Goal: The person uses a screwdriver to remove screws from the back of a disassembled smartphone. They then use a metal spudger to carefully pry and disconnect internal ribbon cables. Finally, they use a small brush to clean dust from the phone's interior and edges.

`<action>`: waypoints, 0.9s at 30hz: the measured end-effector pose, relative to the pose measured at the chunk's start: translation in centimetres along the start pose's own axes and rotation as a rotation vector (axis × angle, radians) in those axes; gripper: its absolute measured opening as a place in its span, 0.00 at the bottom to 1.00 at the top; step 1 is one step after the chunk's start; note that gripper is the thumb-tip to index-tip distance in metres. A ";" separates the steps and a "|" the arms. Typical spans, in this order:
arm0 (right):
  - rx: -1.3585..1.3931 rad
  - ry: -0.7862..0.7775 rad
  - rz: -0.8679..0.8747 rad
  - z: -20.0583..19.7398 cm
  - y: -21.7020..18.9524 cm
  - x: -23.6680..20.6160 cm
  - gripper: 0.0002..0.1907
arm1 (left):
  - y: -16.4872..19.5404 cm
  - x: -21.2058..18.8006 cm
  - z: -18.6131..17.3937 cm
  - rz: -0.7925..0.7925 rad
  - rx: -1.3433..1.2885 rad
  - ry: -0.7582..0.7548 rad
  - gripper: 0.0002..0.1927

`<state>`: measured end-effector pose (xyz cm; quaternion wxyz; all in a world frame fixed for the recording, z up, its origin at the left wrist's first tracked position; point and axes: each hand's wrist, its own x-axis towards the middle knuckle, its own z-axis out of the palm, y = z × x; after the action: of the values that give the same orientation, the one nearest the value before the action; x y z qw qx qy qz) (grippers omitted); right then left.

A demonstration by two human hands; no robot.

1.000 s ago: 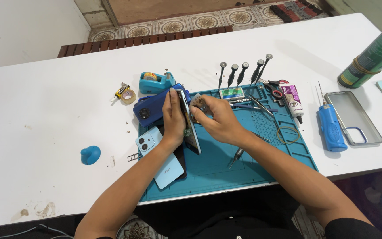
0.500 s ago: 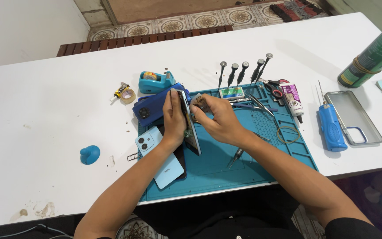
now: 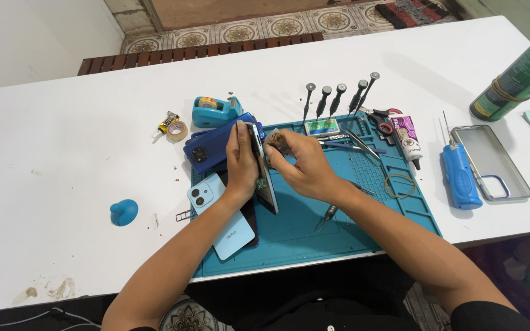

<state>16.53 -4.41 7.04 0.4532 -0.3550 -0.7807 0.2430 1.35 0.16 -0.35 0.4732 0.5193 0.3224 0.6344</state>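
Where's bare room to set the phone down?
Bare mat lies between the light blue phone and the lone screwdriver. Open table lies left of the tape dispenser. Crowded: the mat's top edge by the screwdriver row.

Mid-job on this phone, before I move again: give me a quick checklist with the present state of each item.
1. Left hand has a grip on the phone panel, stood on edge on the teal mat: ok.
2. Right hand presses a small brownish pad at the panel's upper edge: ok.
3. Panel free of cracks: cannot tell.
4. Screwdriver within reach on the mat: ok.
5. Light blue phone lies clear of the panel: ok.
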 end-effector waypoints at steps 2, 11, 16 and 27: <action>-0.022 0.012 -0.033 0.0 0.0 0.0 0.07 | 0.0 0.0 0.0 0.011 0.015 0.000 0.24; -0.100 0.020 -0.131 0.1 0.2 -0.1 0.05 | 0.1 -0.1 -0.1 0.000 0.063 -0.010 0.23; -0.109 0.034 -0.162 0.1 0.1 -0.2 0.04 | 0.3 -0.2 0.0 0.033 0.079 -0.019 0.23; -0.070 -0.006 -0.098 -0.1 -0.3 -0.2 0.03 | 1.0 -0.2 -0.1 -0.058 0.100 -0.039 0.22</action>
<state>16.57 -4.78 7.17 0.4494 -0.3313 -0.8066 0.1941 1.03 -0.41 0.45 0.4710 0.5450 0.3592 0.5934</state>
